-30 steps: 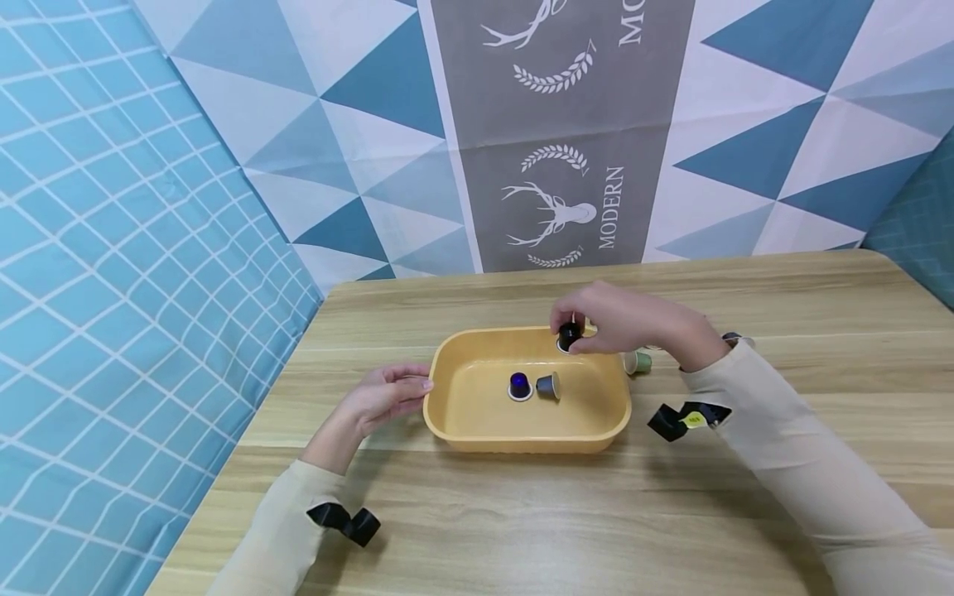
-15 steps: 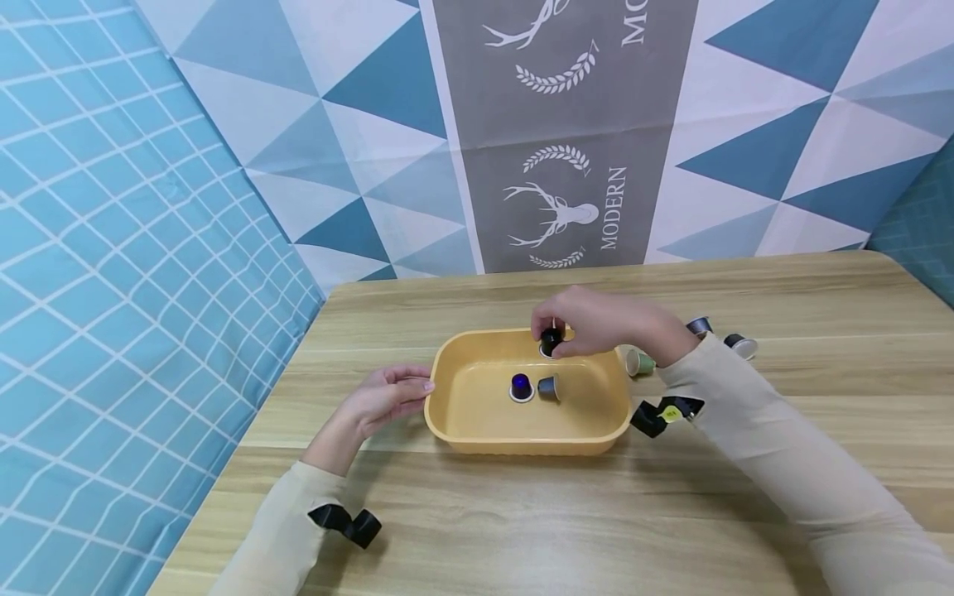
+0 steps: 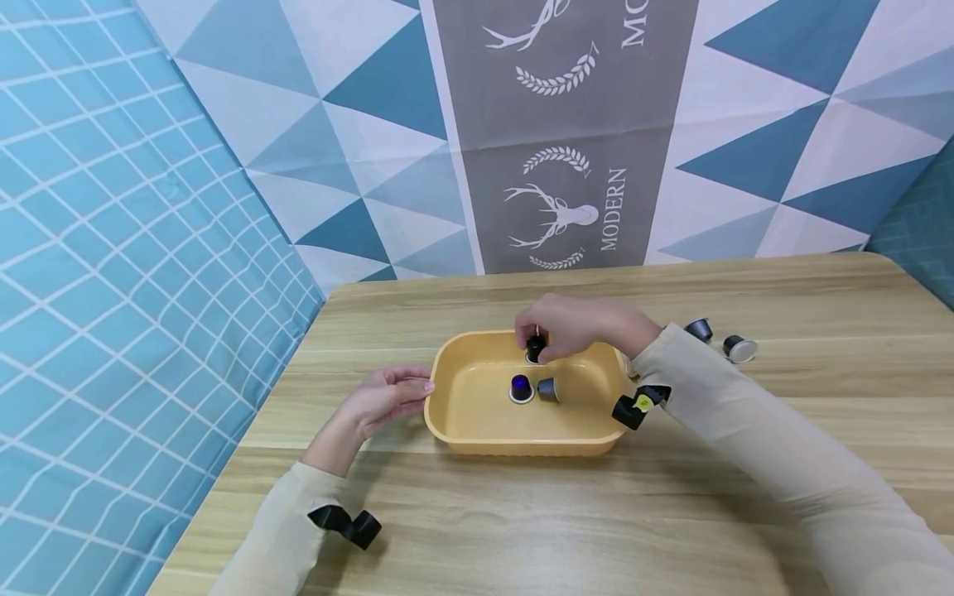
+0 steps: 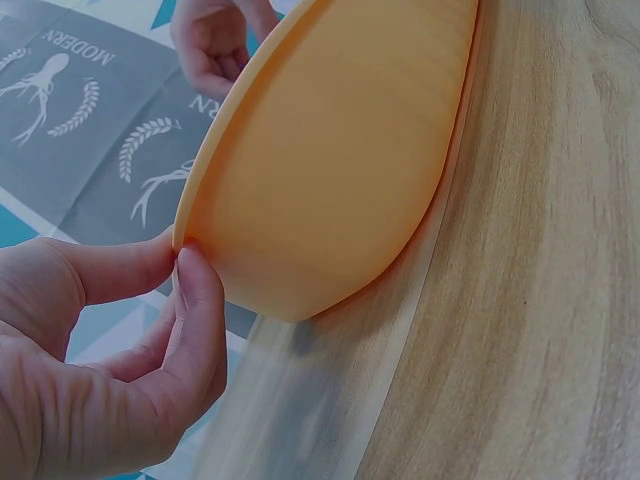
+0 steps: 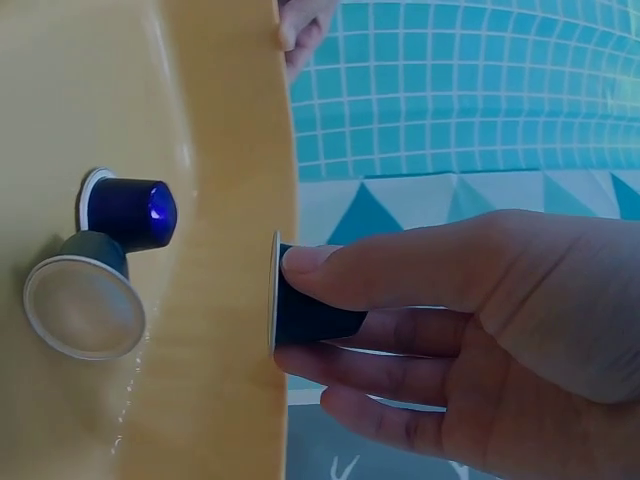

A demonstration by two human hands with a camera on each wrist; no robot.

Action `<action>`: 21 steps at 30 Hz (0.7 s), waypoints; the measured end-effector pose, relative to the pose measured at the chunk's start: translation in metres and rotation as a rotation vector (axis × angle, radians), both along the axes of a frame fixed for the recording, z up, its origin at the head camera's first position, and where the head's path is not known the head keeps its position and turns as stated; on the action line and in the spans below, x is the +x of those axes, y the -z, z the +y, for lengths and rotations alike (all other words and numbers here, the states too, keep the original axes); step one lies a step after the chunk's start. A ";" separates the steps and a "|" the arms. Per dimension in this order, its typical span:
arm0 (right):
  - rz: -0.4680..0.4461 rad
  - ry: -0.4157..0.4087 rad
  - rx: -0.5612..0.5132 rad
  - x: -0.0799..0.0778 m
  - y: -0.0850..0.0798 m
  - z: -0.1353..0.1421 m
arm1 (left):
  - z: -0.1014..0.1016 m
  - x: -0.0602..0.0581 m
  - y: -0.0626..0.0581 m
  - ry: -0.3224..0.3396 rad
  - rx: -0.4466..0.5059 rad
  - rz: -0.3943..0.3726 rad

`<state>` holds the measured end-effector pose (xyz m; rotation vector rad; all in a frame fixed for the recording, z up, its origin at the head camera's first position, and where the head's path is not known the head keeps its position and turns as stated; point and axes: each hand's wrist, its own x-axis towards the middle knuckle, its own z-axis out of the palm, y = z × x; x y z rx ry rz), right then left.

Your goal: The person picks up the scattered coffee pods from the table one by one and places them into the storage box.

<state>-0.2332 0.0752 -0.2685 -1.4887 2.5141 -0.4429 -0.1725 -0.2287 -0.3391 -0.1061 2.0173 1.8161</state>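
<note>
My right hand (image 3: 570, 324) pinches a black coffee capsule (image 3: 535, 348) between thumb and fingers, over the far side of a yellow plastic basin (image 3: 477, 444). In the right wrist view the held capsule (image 5: 312, 305) has its flat lid turned toward the basin. Inside the basin, a dark blue capsule (image 3: 520, 387) stands on its lid, and a grey capsule (image 3: 547, 389) lies on its side right beside it. At the basin's left end, my left hand (image 3: 383, 397) pinches the rim; the left wrist view shows thumb and fingertips on the basin's rim (image 4: 215, 150).
On the wooden table (image 3: 522, 521), right of the basin, lie a dark grey-blue capsule (image 3: 699, 329) and a black capsule (image 3: 739, 348) with a pale lid. Another capsule is mostly hidden behind the right wrist. A patterned cloth (image 3: 559, 141) hangs at the back.
My right hand has moved left and slightly nearer with the black capsule, further over the basin. Capsules on the right of the table came into view. My left hand stays at the rim.
</note>
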 end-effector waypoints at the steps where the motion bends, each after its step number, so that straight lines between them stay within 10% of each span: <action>1: -0.005 0.002 0.004 -0.001 0.001 -0.001 | 0.000 0.000 0.000 0.004 0.000 0.000; 21: -0.009 0.053 0.211 -0.009 0.017 -0.022 | 0.001 0.000 -0.001 -0.001 -0.007 -0.003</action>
